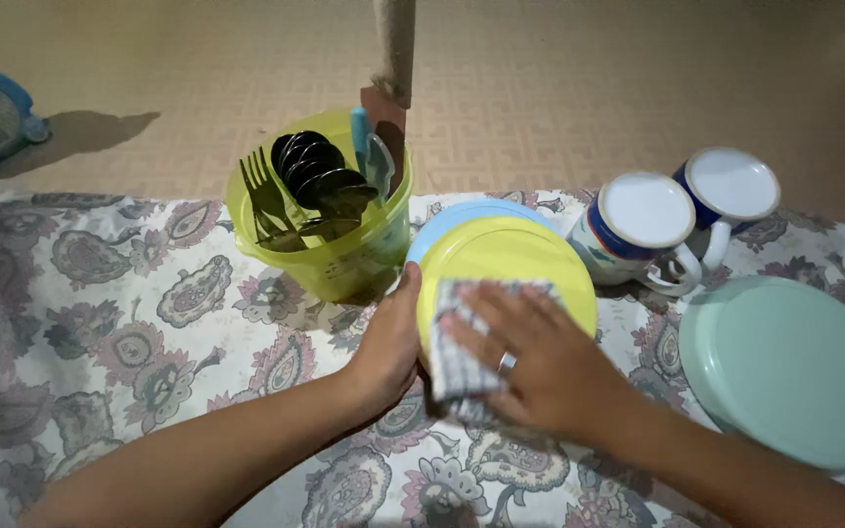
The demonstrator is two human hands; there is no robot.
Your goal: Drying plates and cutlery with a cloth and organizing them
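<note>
Left hand (390, 337) gripping rim of yellow plate (515, 259), thumb up along its edge. Right hand (530, 357), fingers spread flat (ring on one), pressing checked cloth (462, 357) against plate's face. Yellow plate tilted up over paisley tablecloth (100, 313), light blue plate (462, 215) just behind. Green cutlery tub (344, 259) at left; two upturned mugs (682, 220) and pale green plate (794, 367) at right.
</note>
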